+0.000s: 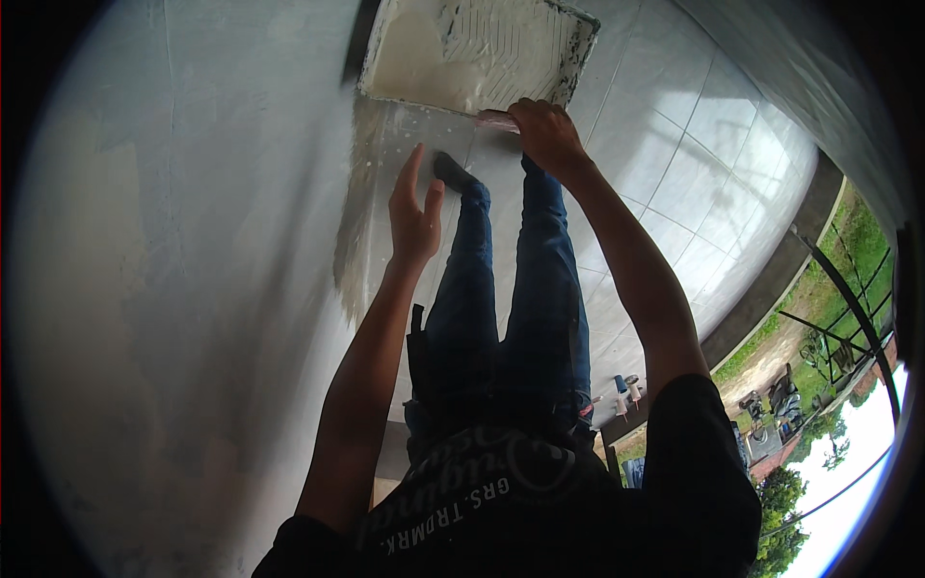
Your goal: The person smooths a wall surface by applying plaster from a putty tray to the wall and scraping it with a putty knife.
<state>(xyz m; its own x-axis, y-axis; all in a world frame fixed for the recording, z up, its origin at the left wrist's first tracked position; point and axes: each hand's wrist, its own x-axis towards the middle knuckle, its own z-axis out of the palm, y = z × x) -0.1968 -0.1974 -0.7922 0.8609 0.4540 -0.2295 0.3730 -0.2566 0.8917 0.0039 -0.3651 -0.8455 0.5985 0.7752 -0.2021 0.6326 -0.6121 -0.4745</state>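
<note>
A paint tray (424, 94) with a ribbed slope and off-white paint in it lies ahead of me at the top of the view. My right hand (547, 135) is at its near edge, fingers curled round a narrow pinkish, paint-smeared object (497, 120). Whether that is a brush or a roller handle I cannot make out, since the hand hides part of it. My left hand (416, 214) is empty, its fingers stretched out and the thumb apart, held in the air between my legs and the wall (193, 241) on the left.
Uneven grey and white patches cover the wall, with a rough brownish strip (356, 241) low down. Pale tiles (665, 164) make up the floor. Small tools that look like paint rollers (626, 387) lie behind me on the right. Beyond the floor's edge are grass (848, 231) and metal bars.
</note>
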